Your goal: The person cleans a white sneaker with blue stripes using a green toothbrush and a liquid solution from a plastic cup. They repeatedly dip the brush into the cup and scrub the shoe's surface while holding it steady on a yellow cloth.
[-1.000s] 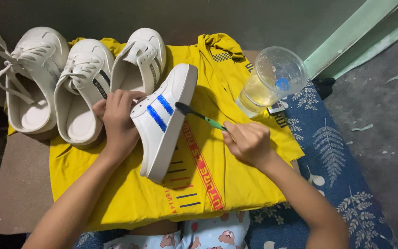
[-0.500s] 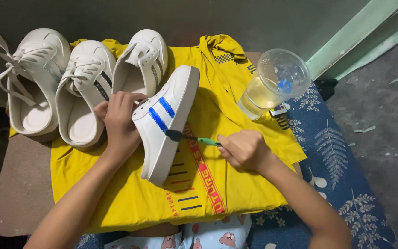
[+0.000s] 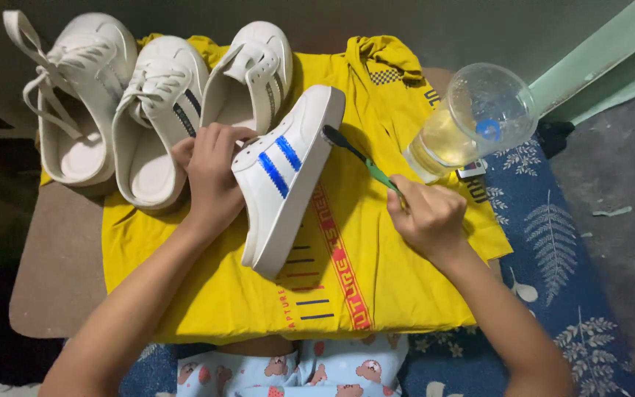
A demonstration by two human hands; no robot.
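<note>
My left hand (image 3: 211, 176) grips a white sneaker with blue stripes (image 3: 288, 176), tipped on its side over a yellow shirt (image 3: 376, 272) spread on a low table. In my right hand (image 3: 428, 217) is a green-handled toothbrush (image 3: 361, 156); its dark bristle head touches the sneaker's sole edge near the toe. Three other white shoes lie at the back left: one with loose laces (image 3: 75, 95), a second (image 3: 152, 121) and a third (image 3: 255, 66) just behind the held sneaker.
A clear plastic cup with yellowish liquid (image 3: 472, 121) stands at the shirt's right edge, close to my right hand. Brown table surface (image 3: 56, 272) shows at left. A blue leaf-patterned cloth (image 3: 553, 242) lies at right, grey floor (image 3: 626, 169) beyond.
The brush head moved from the sneaker's middle side up toward the toe end of the sole. My right hand shifted slightly up and right. The left hand kept its hold.
</note>
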